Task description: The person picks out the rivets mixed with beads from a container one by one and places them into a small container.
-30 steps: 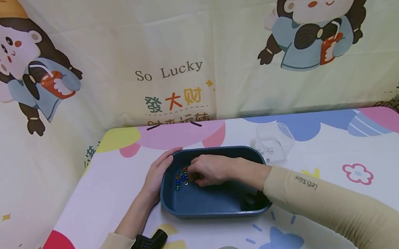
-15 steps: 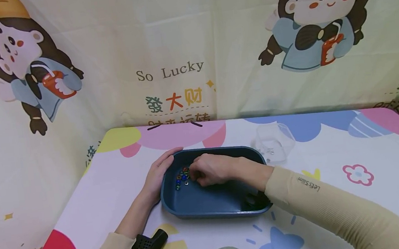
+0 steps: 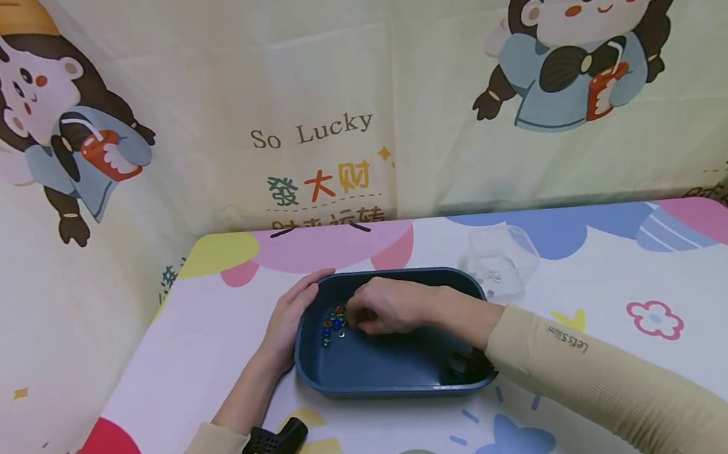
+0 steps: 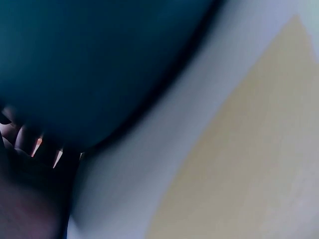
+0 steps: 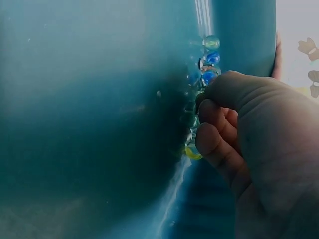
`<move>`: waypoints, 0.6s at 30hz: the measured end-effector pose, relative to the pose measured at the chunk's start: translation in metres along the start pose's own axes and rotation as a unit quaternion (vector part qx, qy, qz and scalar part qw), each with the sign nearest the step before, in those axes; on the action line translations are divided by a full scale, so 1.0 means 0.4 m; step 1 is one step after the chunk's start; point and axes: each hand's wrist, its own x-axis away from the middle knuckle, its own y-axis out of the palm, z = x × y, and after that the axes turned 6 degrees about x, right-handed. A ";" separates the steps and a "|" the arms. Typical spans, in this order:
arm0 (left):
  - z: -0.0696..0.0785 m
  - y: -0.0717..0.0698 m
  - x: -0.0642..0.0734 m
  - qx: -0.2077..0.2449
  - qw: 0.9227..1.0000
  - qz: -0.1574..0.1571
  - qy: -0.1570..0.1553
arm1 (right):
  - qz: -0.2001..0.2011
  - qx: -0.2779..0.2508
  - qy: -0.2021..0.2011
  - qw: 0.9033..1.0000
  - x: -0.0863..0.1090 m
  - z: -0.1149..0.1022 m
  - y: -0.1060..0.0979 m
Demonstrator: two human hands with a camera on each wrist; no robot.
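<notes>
In the head view, my left hand (image 3: pixel 282 325) rests along the left side of a dark blue rectangular tray (image 3: pixel 383 397), fingers extended around the far left corner and thumb at the rim. My right hand (image 3: pixel 386 305) reaches into the tray, its fingers bent. Several glass marbles (image 3: pixel 336 324) lie in a cluster at the tray's left end, just left of the right fingertips. In the right wrist view, thumb and index finger pinch a small dark olive marble (image 5: pixel 200 98), partly hidden. Blue marbles (image 5: pixel 209 75) and a yellow-streaked marble (image 5: pixel 193 152) lie beside the fingers.
A clear plastic box (image 3: pixel 501 264) stands behind the tray's right corner, with small clear pieces in it. A patterned cloth (image 3: pixel 591 388) covers the table, and a printed curtain (image 3: pixel 430 99) hangs behind. Black wrist cameras (image 3: pixel 276 439) are worn on the arms.
My right hand has drawn very slightly away from the marbles, to the right and up in the head view. The left hand and tray stay in place.
</notes>
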 end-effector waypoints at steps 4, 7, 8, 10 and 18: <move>0.000 0.001 0.000 0.003 1.000 -0.001 -0.002 | 0.004 0.009 -0.004 1.000 0.002 0.001 -0.001; 0.000 0.001 -0.001 0.004 1.000 -0.001 -0.002 | 0.006 0.013 -0.003 1.000 0.003 0.003 -0.001; 0.000 0.001 -0.001 0.004 1.000 -0.001 -0.002 | 0.006 0.013 -0.001 1.000 0.004 0.003 -0.001; -0.001 0.001 -0.001 0.004 1.000 -0.001 -0.002 | 0.006 0.012 0.003 1.000 0.005 0.003 -0.001; -0.005 -0.001 -0.003 0.011 1.000 -0.002 -0.001 | 0.014 0.009 0.003 1.000 0.007 0.000 -0.005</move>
